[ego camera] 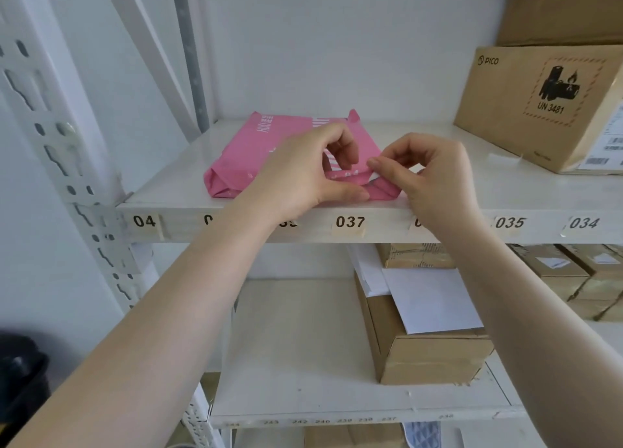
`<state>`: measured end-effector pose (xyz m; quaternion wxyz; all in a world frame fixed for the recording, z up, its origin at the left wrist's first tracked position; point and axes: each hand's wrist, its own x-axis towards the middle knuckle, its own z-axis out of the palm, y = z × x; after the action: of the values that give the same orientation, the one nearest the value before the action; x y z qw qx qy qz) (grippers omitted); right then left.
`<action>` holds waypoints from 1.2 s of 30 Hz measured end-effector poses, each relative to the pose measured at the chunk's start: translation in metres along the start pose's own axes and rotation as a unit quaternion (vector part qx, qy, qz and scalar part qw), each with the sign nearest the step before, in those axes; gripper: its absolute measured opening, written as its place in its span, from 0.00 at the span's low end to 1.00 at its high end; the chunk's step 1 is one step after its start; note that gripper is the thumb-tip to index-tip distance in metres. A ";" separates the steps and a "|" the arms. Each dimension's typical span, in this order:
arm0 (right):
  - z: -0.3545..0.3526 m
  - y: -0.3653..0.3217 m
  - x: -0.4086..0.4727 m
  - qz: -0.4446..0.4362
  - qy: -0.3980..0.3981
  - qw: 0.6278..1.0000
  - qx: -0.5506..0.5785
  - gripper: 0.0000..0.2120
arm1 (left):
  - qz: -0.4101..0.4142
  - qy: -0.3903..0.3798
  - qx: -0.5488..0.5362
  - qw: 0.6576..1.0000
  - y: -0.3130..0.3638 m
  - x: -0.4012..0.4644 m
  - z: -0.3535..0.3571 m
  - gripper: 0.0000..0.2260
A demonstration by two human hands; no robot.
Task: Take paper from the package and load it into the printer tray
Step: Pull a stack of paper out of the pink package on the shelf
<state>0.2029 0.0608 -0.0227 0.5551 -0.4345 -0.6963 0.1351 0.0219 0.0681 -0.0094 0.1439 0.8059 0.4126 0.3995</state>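
Observation:
A pink wrapped paper package (247, 149) lies flat on the upper white shelf (438, 191), its near end at the shelf's front edge. My left hand (303, 171) grips that near end, thumb under the front and fingers curled over the top. My right hand (426, 174) pinches the pink wrapper flap at the package's near right corner, where a bit of white shows. No printer or tray is in view.
A brown cardboard box (539, 110) marked UN 3481 stands on the same shelf at the right. On the shelf below sits another cardboard box (428, 356) with white sheets (431, 299) on top. More small boxes (580, 275) are at the right. A perforated white upright (50, 137) rises at left.

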 end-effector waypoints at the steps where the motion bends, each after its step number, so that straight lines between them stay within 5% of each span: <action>1: 0.000 0.000 0.002 0.013 0.002 1.000 0.007 0.09 | 0.003 0.010 0.010 1.000 0.000 0.000 0.001 0.18; 8: -0.002 -0.001 0.006 0.081 0.013 0.994 0.075 0.13 | -0.012 -0.009 -0.027 1.000 0.005 0.011 0.000 0.08; 17: -0.012 0.005 -0.006 -0.009 -0.087 0.996 0.010 0.06 | -0.108 -0.050 -0.112 0.986 -0.003 0.025 -0.001 0.05; 25: -0.004 0.000 -0.008 0.013 -0.053 0.998 -0.030 0.04 | -0.111 -0.062 -0.147 0.981 -0.003 0.023 -0.001 0.06; 36: -0.011 -0.004 -0.009 0.014 -0.135 0.991 -0.008 0.05 | -0.081 -0.072 -0.133 0.985 -0.002 0.016 -0.003 0.08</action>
<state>0.2111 0.0487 -0.0222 0.4509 -0.4260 -0.7598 0.1946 0.0234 0.0816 -0.0004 0.3112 0.7703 0.4078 0.3788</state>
